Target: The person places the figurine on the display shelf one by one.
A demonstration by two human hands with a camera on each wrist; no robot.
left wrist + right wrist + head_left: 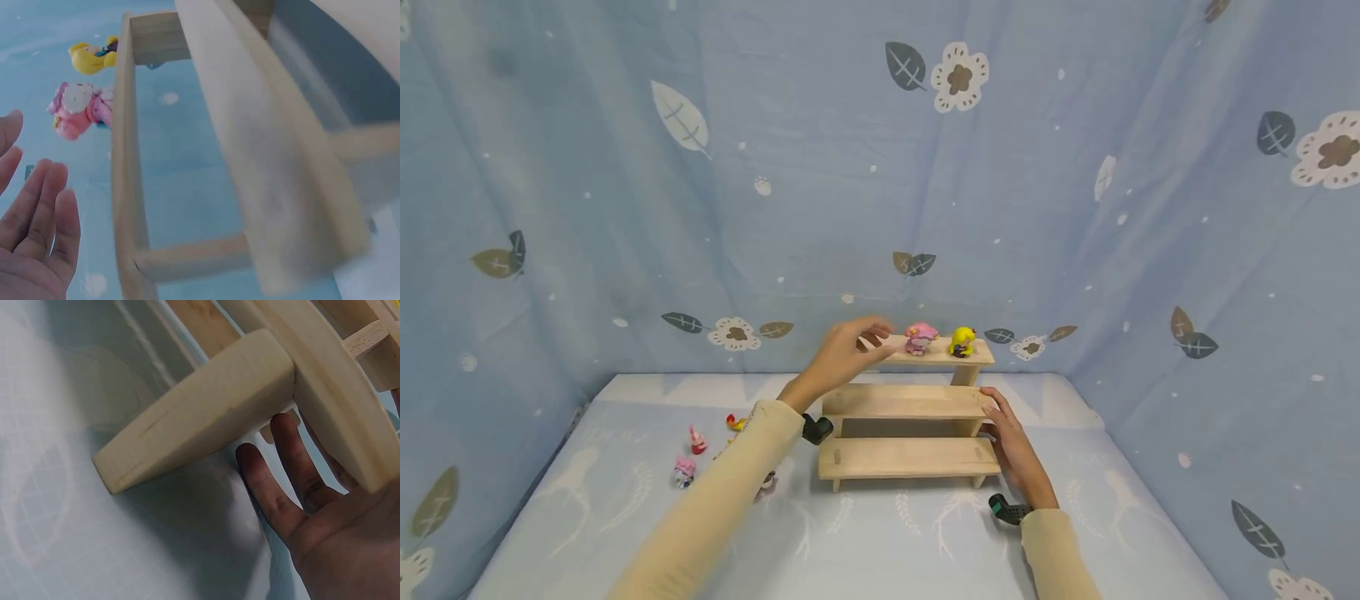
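Observation:
A three-tier wooden display shelf (pixel 910 457) stands on the cloth-covered table. On its top tier sit a pink-hooded figurine (pixel 919 338) and, to the right, a yellow-haired figurine (pixel 962 342). My left hand (pixel 847 350) hovers at the left end of that tier, beside the pink-hooded figurine, its fingers loosely bent and nothing between them. The same figurines show past the fingers in the left wrist view. With my right hand (pixel 1018 450) I hold the right end of the middle tier; in the right wrist view two fingertips (pixel 253 459) reach beside the wooden leg (pixel 194 415).
Left of the shelf lie several small figurines: a pink-eared one in red (pixel 697 440), a pink-and-white one (pixel 684 472), a yellow one with red (pixel 735 422). My left sleeve partly covers this group. A patterned blue curtain (pixel 820 167) closes off the back and sides.

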